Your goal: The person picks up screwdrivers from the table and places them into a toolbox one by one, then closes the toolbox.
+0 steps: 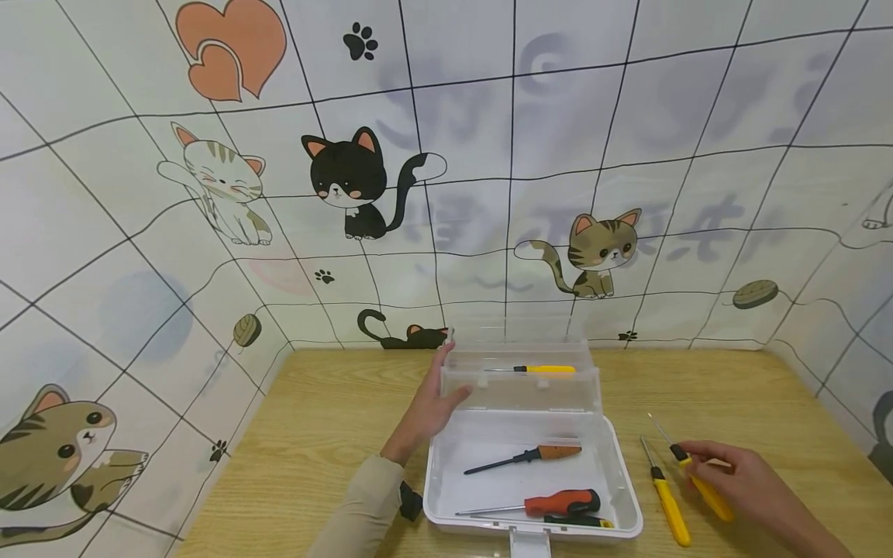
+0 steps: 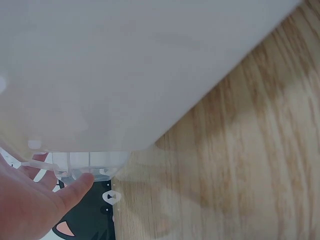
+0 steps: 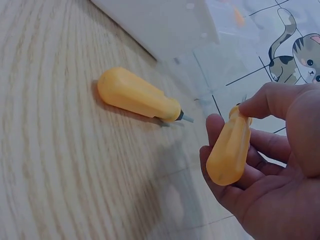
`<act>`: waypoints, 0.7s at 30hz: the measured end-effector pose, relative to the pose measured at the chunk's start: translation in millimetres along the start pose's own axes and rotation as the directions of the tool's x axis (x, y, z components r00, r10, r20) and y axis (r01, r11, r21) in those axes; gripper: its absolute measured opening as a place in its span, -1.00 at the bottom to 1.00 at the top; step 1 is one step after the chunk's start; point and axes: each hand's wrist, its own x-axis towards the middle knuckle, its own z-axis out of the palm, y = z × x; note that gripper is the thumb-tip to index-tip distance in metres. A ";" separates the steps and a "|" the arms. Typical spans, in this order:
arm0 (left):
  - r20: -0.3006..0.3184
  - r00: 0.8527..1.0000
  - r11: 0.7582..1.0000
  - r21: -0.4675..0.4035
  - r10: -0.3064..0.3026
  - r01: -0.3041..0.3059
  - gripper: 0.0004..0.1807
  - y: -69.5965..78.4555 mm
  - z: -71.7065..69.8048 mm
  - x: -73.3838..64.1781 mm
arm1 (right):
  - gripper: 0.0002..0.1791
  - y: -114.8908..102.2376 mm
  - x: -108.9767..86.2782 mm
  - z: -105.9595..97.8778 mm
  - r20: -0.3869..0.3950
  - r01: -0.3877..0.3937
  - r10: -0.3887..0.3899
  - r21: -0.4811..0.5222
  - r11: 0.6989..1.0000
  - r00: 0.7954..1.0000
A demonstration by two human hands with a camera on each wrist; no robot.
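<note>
A white toolbox [image 1: 431,488] stands with its clear lid [image 1: 516,395] raised. My left hand [image 1: 425,415] grips the lid's left edge, thumb on the near side and fingers behind. My right hand [image 1: 753,480] pinches a yellow-handled screwdriver [image 3: 230,155] near the top of its handle, shaft pointing away. Just left of it, a second yellow screwdriver [image 1: 670,508] lies on the table. Inside the box are an orange-handled screwdriver [image 1: 558,452], a red-and-black screwdriver [image 1: 558,504] and a black-and-yellow tool [image 1: 575,521], its kind unclear. Another yellow screwdriver [image 1: 551,370] shows at the lid.
The wood-grain table [image 1: 300,449] meets a wall [image 1: 474,232] with cat drawings behind the box. A white latch [image 1: 529,541] hangs at the box front. Beside the left sleeve [image 1: 366,496] sits a small black object [image 1: 410,502].
</note>
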 end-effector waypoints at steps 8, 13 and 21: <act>0.017 1.000 1.000 -0.023 -0.012 0.013 -0.17 28.7 -5.8 -9.8 | -0.55 -6.2 -0.6 -4.9 -0.014 0.018 -0.018 -0.008 1.000 1.000; 0.027 0.999 1.000 -0.017 -0.023 0.023 -0.18 48.3 -11.1 -17.6 | -0.57 -14.3 0.4 -5.8 -0.022 -0.006 0.006 0.021 1.000 1.000; 0.021 1.000 1.000 -0.016 -0.021 0.022 -0.18 49.2 -10.6 -17.9 | -0.62 -18.2 -1.3 -3.8 -0.063 0.030 -0.026 0.054 0.998 0.998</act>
